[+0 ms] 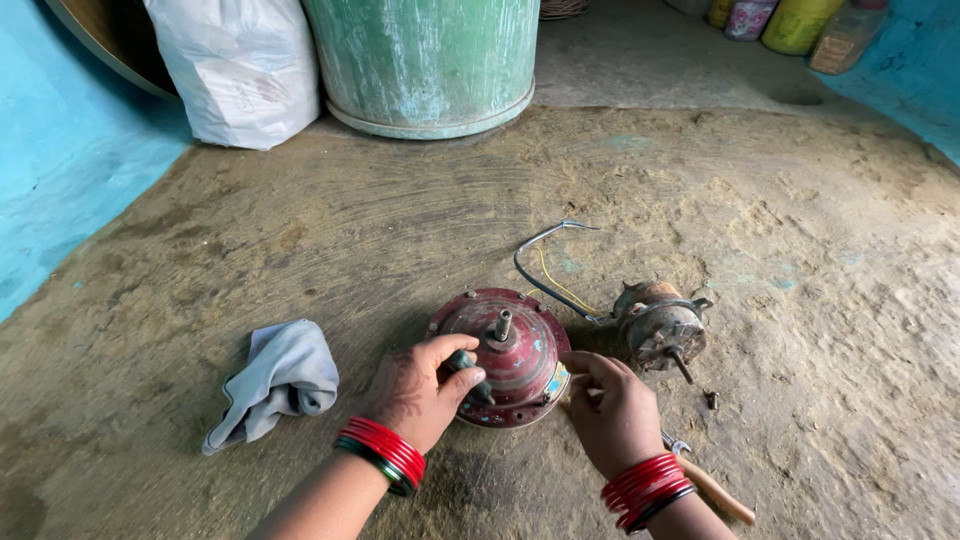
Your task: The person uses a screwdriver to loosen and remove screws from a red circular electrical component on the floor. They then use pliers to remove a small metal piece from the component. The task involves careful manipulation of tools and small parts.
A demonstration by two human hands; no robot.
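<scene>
A round dark-red fan motor housing [520, 340] with a short shaft lies on the earthen floor. My left hand [420, 390] grips a dark tool handle [466, 370] pressed against the housing's left side. My right hand [610, 410] touches the housing's right rim with its fingertips. Both wrists wear red bangles. A rusty motor core [660, 325] lies just right of the housing, joined by a grey and yellow wire [545, 270].
A grey cloth [280, 380] lies left of my left hand. A wooden-handled tool [715, 490] and a small screw [711, 400] lie at the right. A green drum [425, 60], a white sack [240, 65], plastic containers [790, 20] and blue walls [60, 160] border the floor.
</scene>
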